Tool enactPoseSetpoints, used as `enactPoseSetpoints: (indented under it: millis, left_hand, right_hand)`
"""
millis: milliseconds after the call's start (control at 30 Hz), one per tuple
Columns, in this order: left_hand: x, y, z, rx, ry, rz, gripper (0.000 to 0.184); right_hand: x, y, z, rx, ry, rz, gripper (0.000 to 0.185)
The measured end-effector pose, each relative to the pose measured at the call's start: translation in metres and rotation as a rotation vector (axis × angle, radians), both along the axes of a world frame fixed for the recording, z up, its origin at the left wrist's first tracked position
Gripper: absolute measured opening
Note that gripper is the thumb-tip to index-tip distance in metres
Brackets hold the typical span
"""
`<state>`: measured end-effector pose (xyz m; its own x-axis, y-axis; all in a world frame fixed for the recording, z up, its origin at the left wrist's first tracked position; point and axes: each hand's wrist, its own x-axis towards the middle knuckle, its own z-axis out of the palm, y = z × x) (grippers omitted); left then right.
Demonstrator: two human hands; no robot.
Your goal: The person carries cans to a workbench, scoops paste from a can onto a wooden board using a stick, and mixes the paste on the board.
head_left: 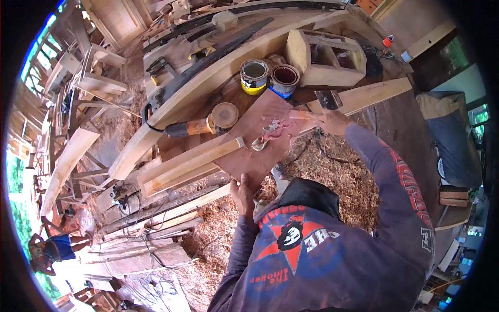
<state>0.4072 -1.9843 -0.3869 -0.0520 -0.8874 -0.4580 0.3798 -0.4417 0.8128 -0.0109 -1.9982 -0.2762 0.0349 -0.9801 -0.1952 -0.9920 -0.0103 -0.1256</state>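
My left hand (241,195) grips the near corner of a thin reddish-brown board (249,125), thumb on top and fingers partly hidden beneath. Pink and whitish paste (273,131) lies smeared on the board's middle. In my right hand (333,122) is a scraper with a broad dark blade (328,99). A flat, pinkish-orange strip (302,115) reaches from beside that hand to the paste; I cannot make out whether the hand holds it too. Beyond the board stand two open cans, one with a yellow band (253,77) and one with a dark red inside (285,76).
An orange and black power tool (200,125) lies left of the board. Behind the cans are a wooden frame (327,58) and a long curved beam (208,73). Wood shavings (332,171) and cables cover the ground. A person (57,248) is at the far left.
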Motion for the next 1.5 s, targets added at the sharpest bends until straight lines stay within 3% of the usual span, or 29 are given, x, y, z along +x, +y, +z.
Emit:
enactPoseSetpoints:
  millis: [133,167,233,267,300,333,400,433,467,500,533,567,667,733,767,867,933,1000,1067,1100,1133,1167,1200,1267,1500]
  left_hand:
    - [0.008,0.002,0.006,-0.056,-0.083,-0.104,0.042]
    - [0.01,-0.001,0.014,-0.058,-0.086,-0.109,0.042]
    - [0.034,-0.008,0.01,-0.07,-0.557,-0.408,0.045]
    - [0.05,-0.013,-0.001,-0.058,-0.81,-0.576,0.048]
    - [0.058,-0.024,0.013,-0.099,-0.974,-0.591,0.043]
    - [0.063,-0.032,0.041,-0.136,-1.136,-0.605,0.038]
    - [0.065,-0.054,0.092,-0.248,-1.08,-0.4,0.03]
    - [0.068,-0.073,0.093,-0.589,-1.239,-0.372,0.039]
    - [0.074,-0.093,0.094,-0.937,-1.383,-0.332,0.053]
    - [0.078,-0.111,0.094,-0.969,-1.469,-0.475,0.06]
    - [0.086,-0.129,0.093,-0.994,-1.556,-0.618,0.068]
    - [0.101,-0.147,0.066,-1.019,-1.529,-0.702,0.061]
    - [0.109,-0.171,0.055,-1.013,-1.463,-0.83,0.057]
    - [0.106,-0.17,0.067,-1.057,-1.479,-0.816,0.053]
    - [0.106,-0.17,0.069,-1.035,-1.435,-0.792,0.051]
    - [0.098,-0.157,0.094,-1.031,-1.422,-0.734,0.045]
    - [0.085,-0.139,0.116,-0.966,-1.269,-0.667,0.041]
    - [0.068,-0.108,0.136,-0.673,-1.104,-0.761,0.037]
    - [0.064,-0.071,0.114,-0.605,-0.961,-0.836,0.045]
    - [0.049,-0.048,0.118,-0.4,-0.637,-0.723,0.043]
    - [0.044,-0.027,0.106,-0.351,-0.549,-0.668,0.042]
    - [0.034,-0.009,0.112,-0.165,-0.201,-0.581,0.04]
    - [0.03,0.001,0.123,-0.04,-0.137,-0.574,0.037]
    - [0.029,0.021,0.112,-0.034,-0.019,-0.489,0.033]
    - [0.031,0.038,0.128,-0.077,-0.113,-0.529,0.019]
  right_hand:
    - [0.008,0.014,0.006,-0.019,-0.05,-0.136,0.046]
    - [0.008,0.018,0.005,-0.133,-0.101,-0.123,0.046]
    - [0.018,0.024,0.012,-0.246,-0.159,-0.105,0.047]
    - [0.027,0.026,0.021,-0.259,-0.349,-0.137,0.047]
    - [0.04,0.027,0.032,-0.27,-0.539,-0.168,0.048]
    - [0.053,0.028,0.041,-0.27,-0.547,-0.165,0.048]
    - [0.064,0.029,0.051,-0.157,-0.752,-0.152,0.043]
    - [0.063,0.029,0.051,-0.12,-0.816,-0.145,0.042]
    - [0.058,0.027,0.039,0.196,-1.08,-0.261,0.038]
    - [0.055,0.025,0.034,0.531,-1.324,-0.374,0.037]
    - [0.057,0.022,0.038,0.533,-1.318,-0.356,0.037]
    - [0.064,0.017,0.043,0.521,-1.372,-0.392,0.032]
    - [0.068,0.011,0.033,0.475,-1.443,-0.479,0.032]
    - [0.06,0.003,0.029,0.29,-1.041,-0.216,0.033]
    - [0.059,0.001,0.027,0.316,-0.976,-0.265,0.031]
    - [0.068,-0.001,0.031,0.208,-1.131,-0.339,0.032]
    - [0.075,0.003,0.045,0.235,-1.181,-0.357,0.031]
    - [0.084,0.013,0.054,0.156,-1.051,-0.311,0.031]
    - [0.097,0.026,0.064,0.051,-0.903,-0.239,0.034]
    - [0.102,0.033,0.066,0.031,-0.879,-0.248,0.036]
    - [0.107,0.036,0.068,0.01,-0.856,-0.26,0.038]
    - [0.114,0.037,0.084,0.147,-0.835,-0.347,0.038]
    - [0.122,0.041,0.089,0.164,-0.84,-0.358,0.038]
    - [0.134,0.045,0.098,0.131,-0.82,-0.258,0.036]
    - [0.169,0.045,0.139,0.107,-0.794,-0.195,0.028]
